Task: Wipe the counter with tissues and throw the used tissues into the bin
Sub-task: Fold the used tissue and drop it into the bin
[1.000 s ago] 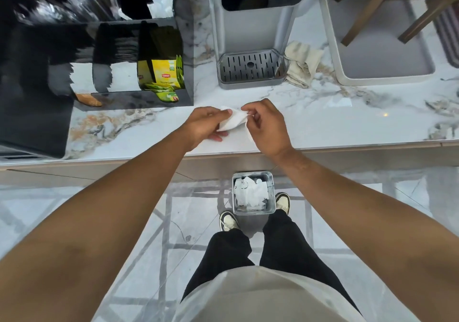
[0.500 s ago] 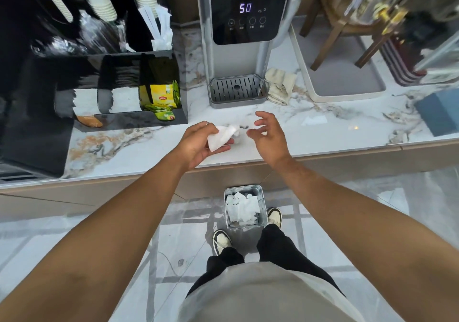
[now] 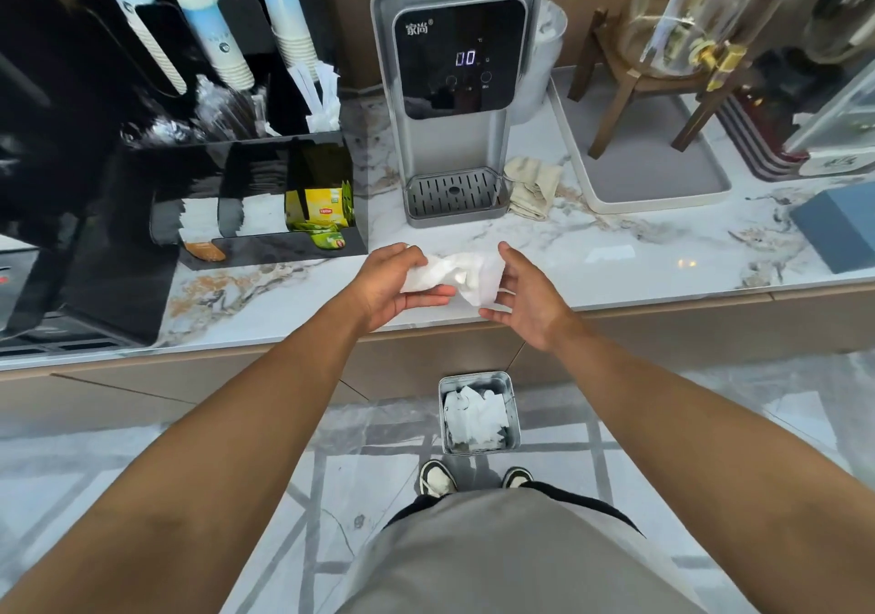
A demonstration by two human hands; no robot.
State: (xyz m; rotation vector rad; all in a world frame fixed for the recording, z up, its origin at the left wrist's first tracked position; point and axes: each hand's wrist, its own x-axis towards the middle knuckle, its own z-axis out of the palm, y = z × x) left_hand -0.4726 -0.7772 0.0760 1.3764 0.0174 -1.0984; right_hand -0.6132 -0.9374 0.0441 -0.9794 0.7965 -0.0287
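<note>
A crumpled white tissue (image 3: 457,275) is held between both hands above the front edge of the marble counter (image 3: 639,254). My left hand (image 3: 395,282) grips its left end with thumb and fingers. My right hand (image 3: 528,296) holds its right end, fingers spread loosely around it. On the floor below, just in front of my shoes, stands a small square metal bin (image 3: 478,412) with several used white tissues inside.
A grey water dispenser (image 3: 454,97) stands behind the hands, a folded cloth (image 3: 532,185) beside its drip tray. A black organiser (image 3: 265,197) with tea bags and cups sits left. A white tray (image 3: 653,168) with a wooden stand and a blue box (image 3: 838,230) sit right.
The view has tilted up. My right hand, which had let go of the tissue half a second ago, now holds its right end again, and the tissue is spread wider between both hands.
</note>
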